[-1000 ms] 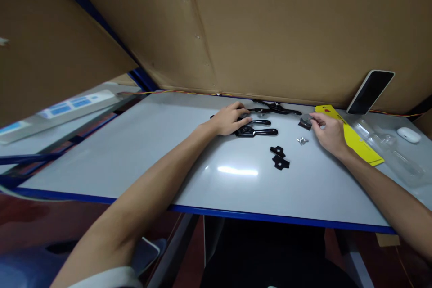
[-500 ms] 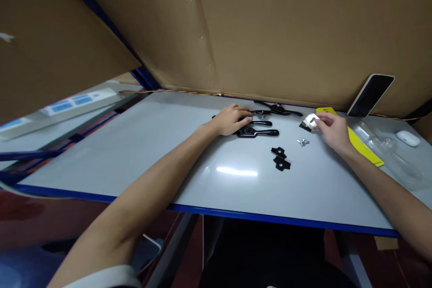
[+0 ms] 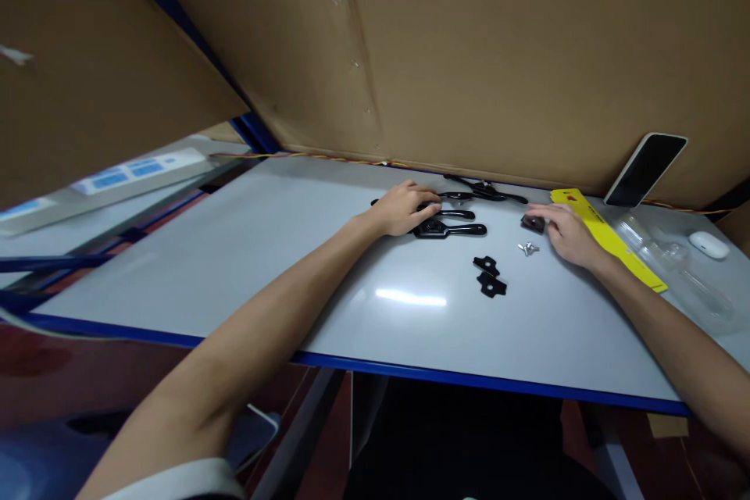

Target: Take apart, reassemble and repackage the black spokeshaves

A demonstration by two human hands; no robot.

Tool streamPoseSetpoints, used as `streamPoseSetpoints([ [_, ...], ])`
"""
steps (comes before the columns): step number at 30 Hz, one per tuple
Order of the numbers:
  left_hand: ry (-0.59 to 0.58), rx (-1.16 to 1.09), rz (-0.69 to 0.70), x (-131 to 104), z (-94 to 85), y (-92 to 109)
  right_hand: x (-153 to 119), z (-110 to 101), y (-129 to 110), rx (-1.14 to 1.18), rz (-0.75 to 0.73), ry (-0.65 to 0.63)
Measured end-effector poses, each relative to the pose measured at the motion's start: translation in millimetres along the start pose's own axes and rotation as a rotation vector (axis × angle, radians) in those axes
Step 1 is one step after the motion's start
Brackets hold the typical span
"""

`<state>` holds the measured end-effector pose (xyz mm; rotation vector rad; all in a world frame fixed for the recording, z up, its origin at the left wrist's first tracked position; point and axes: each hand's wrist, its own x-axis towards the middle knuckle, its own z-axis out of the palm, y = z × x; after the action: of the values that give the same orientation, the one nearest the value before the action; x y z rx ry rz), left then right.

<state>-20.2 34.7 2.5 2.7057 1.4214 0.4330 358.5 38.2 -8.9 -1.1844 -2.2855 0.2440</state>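
Observation:
My left hand [image 3: 404, 208] lies flat across a group of black spokeshaves, its fingers spread over their middles and left handles. The nearest spokeshave [image 3: 432, 230] shows its body and right handle. Another spokeshave [image 3: 486, 190] lies beyond my fingers, by the back panel. My right hand [image 3: 566, 233] is low over the table, with index finger and thumb at the edges of a small dark-looking spokeshave blade [image 3: 533, 224]. Close in front of it are small silver screws [image 3: 528, 248]. Two black lever caps [image 3: 490, 275] lie nearer me, one touching the other.
A yellow card [image 3: 615, 242] and clear plastic packaging [image 3: 683, 262] lie to the right. A phone [image 3: 644, 169] leans on the cardboard panel [image 3: 469, 55], and a white earbud case [image 3: 708, 244] sits at far right. A power strip [image 3: 129, 176] is on the left.
My right hand has lowered the blade to the table behind the screws; its bright face now looks dark. My left hand has stayed on the spokeshaves.

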Motion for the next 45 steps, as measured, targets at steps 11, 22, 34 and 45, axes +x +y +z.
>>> streamPoseSetpoints([
  [11, 0.027, 0.004, -0.033, -1.3, -4.4, -0.3, -8.8, -25.2, -9.1, -0.166, 0.006, -0.128],
  [22, 0.074, -0.100, -0.106, -0.4, -2.5, -2.4, -14.0, -8.2, -24.8, -0.399, 0.002, -0.041],
  [34, 0.186, -0.012, -0.253, 5.3, -2.2, -5.5, -17.4, -20.2, -9.5, -0.248, -0.089, -0.161],
  [45, 0.470, 0.296, 0.032, -12.8, -29.2, 0.5, -17.5, -15.1, -55.8, -0.203, -0.233, 0.182],
])
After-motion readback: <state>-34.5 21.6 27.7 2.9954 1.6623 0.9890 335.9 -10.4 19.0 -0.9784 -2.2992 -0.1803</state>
